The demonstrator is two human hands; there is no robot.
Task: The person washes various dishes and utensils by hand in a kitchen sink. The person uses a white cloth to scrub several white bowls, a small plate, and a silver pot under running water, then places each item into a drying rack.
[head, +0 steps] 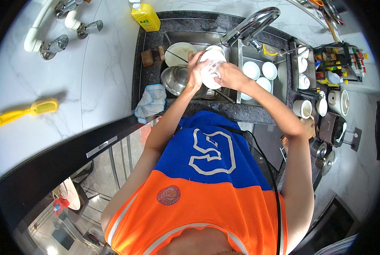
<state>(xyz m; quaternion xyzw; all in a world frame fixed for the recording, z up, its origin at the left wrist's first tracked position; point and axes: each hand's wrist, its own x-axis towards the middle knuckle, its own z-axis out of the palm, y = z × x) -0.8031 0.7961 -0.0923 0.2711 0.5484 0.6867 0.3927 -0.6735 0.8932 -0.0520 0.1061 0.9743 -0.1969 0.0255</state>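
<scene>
Above the left basin of a steel double sink [205, 37], my left hand [196, 71] grips the left side of a white dish [211, 83]. My right hand [232, 76] is on the same dish from the right, its fingers pressed against the inner face. Between the hands lies a white sudsy patch [214, 65]; whether it is foam or a soapy cloth, I cannot tell. Below are a white plate [181, 51] with yellowish residue and a steel bowl [172, 79]. Another white dish [216, 48] shows just behind the held one, partly covered.
Several small white bowls [251, 70] sit in the right basin. A chrome faucet [253, 27] arches over the divider. On the left rim are a yellow soap bottle [147, 19], a wooden block [147, 58] and a cloth [151, 99]. White cups [303, 64] line the right side.
</scene>
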